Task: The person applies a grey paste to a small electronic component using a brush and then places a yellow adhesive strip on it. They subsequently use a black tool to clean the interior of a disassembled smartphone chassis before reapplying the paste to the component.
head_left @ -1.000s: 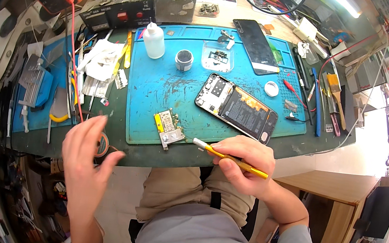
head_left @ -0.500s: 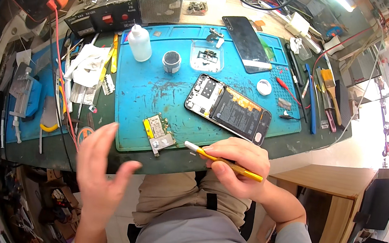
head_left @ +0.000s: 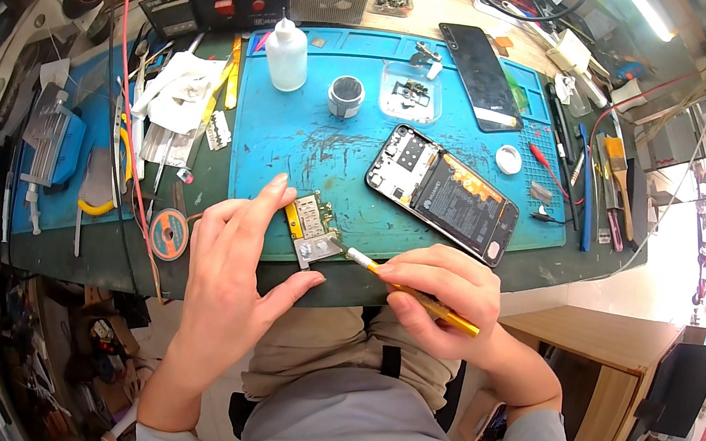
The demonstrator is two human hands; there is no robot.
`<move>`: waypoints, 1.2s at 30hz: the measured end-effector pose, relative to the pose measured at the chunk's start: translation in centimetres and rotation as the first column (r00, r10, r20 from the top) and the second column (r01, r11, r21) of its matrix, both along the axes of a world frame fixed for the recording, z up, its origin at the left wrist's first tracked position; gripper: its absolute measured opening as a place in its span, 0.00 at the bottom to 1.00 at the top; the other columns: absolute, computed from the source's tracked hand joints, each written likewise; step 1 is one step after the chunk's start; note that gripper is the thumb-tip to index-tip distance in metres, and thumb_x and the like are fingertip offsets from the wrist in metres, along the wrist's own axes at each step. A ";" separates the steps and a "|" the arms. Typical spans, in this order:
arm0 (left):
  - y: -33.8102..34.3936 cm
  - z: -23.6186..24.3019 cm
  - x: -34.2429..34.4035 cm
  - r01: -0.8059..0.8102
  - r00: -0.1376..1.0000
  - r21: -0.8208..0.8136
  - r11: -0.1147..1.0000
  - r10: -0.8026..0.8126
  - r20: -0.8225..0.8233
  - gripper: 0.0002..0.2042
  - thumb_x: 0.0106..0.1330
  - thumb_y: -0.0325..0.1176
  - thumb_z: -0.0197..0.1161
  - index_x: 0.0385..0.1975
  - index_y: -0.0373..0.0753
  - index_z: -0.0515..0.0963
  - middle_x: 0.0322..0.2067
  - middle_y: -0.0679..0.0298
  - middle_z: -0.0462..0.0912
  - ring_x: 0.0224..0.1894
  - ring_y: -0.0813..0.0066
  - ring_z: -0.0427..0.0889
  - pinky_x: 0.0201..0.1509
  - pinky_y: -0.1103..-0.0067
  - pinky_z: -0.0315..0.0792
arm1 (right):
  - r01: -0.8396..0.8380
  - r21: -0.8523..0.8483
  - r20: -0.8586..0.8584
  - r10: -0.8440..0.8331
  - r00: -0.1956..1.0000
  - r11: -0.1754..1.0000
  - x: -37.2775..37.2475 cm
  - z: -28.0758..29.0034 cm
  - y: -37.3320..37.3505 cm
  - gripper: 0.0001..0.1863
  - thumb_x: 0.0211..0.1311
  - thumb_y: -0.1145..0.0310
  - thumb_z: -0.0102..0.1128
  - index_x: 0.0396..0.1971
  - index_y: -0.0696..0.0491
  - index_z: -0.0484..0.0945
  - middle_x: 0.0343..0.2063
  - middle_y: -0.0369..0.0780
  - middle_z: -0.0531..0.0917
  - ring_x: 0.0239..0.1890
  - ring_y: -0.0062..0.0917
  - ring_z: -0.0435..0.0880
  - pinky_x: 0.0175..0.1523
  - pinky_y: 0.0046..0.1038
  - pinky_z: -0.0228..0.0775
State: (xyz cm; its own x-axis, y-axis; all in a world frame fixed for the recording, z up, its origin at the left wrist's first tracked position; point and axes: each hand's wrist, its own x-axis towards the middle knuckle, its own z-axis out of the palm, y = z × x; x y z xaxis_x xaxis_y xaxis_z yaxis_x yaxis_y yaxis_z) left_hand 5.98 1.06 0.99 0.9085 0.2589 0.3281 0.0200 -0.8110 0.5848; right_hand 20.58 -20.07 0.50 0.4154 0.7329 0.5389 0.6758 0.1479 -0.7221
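A small phone circuit board (head_left: pixel 310 217) with a yellow strip and silver shields lies at the front edge of the blue mat (head_left: pixel 291 149). My left hand (head_left: pixel 234 267) is open beside it, thumb and fingers spread around its left and near sides; I cannot tell whether the fingertips touch it. In my right hand (head_left: pixel 446 297) is a slim craft knife (head_left: pixel 423 300) with a gold handle and a pale collar, its tip close to the board's right edge. Behind the knife lies an opened phone (head_left: pixel 442 194), its battery exposed.
A white squeeze bottle (head_left: pixel 286 58), an open jar (head_left: pixel 346 97), a clear parts tray (head_left: pixel 411 95) and a dark phone panel (head_left: pixel 481 78) stand or lie toward the back. Brushes and tools (head_left: pixel 612 171) line the right; a solder reel (head_left: pixel 169 233) and cables are at the left.
My left hand has come right and forward, up to the circuit board. The knife tip is now nearer the board. The whole view has shifted slightly.
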 end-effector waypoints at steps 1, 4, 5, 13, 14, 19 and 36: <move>0.0 0.0 0.0 0.001 1.000 -0.001 1.000 -0.001 0.003 0.45 0.51 0.33 0.81 0.71 0.32 0.67 0.59 0.58 0.82 0.54 0.58 0.74 0.63 0.65 0.68 | -0.011 -0.009 0.015 0.011 1.000 1.000 0.0 0.0 0.1 0.14 0.56 0.80 0.70 0.44 0.59 0.87 0.36 0.44 0.89 0.31 0.30 0.88 0.35 0.27 0.80; 0.2 -0.2 0.0 0.001 1.000 0.002 1.000 -0.001 0.010 0.44 0.51 0.34 0.81 0.71 0.32 0.67 0.59 0.58 0.82 0.54 0.58 0.75 0.62 0.66 0.68 | -0.024 -0.035 0.035 0.025 0.999 0.999 0.1 0.1 0.0 0.15 0.55 0.80 0.71 0.44 0.58 0.87 0.37 0.43 0.88 0.32 0.31 0.88 0.35 0.28 0.80; 0.2 -0.3 -0.1 -0.003 1.000 -0.001 1.000 0.003 0.001 0.45 0.51 0.33 0.82 0.72 0.33 0.66 0.59 0.59 0.82 0.55 0.58 0.74 0.64 0.65 0.68 | -0.030 -0.039 0.043 0.032 0.999 0.999 0.0 0.1 0.1 0.15 0.54 0.80 0.71 0.44 0.58 0.87 0.36 0.43 0.88 0.31 0.31 0.88 0.35 0.28 0.80; 0.2 -0.4 -0.1 -0.015 1.000 -0.026 1.000 0.014 -0.014 0.48 0.48 0.31 0.82 0.73 0.35 0.65 0.60 0.60 0.82 0.58 0.59 0.73 0.66 0.65 0.67 | -0.046 -0.055 0.155 0.054 0.986 0.997 -0.1 -0.1 0.0 0.18 0.50 0.81 0.71 0.44 0.58 0.87 0.37 0.42 0.88 0.29 0.30 0.86 0.33 0.28 0.78; 0.1 -0.4 -0.1 -0.015 1.000 -0.027 1.000 0.015 -0.011 0.48 0.48 0.31 0.82 0.73 0.35 0.65 0.60 0.59 0.82 0.58 0.59 0.73 0.66 0.65 0.67 | -0.045 -0.044 0.179 0.052 0.982 0.998 -0.1 -0.2 0.0 0.18 0.49 0.81 0.71 0.44 0.58 0.87 0.36 0.42 0.88 0.29 0.29 0.86 0.32 0.27 0.78; 0.2 -0.5 -0.1 -0.012 1.000 -0.027 1.000 0.012 -0.004 0.47 0.49 0.32 0.82 0.73 0.34 0.66 0.60 0.59 0.83 0.57 0.59 0.73 0.65 0.65 0.67 | 0.005 0.067 0.408 -0.032 0.913 0.998 -0.6 -1.4 0.3 0.18 0.47 0.80 0.74 0.42 0.58 0.87 0.35 0.39 0.88 0.28 0.25 0.85 0.30 0.24 0.76; 0.1 -0.4 0.0 -0.008 0.999 0.014 1.000 0.008 0.036 0.43 0.53 0.36 0.81 0.70 0.32 0.68 0.57 0.59 0.84 0.54 0.59 0.76 0.62 0.66 0.68 | 0.039 0.102 0.546 -0.089 0.833 0.994 -0.9 -2.1 0.3 0.19 0.42 0.80 0.70 0.40 0.59 0.87 0.34 0.39 0.87 0.27 0.23 0.83 0.31 0.22 0.77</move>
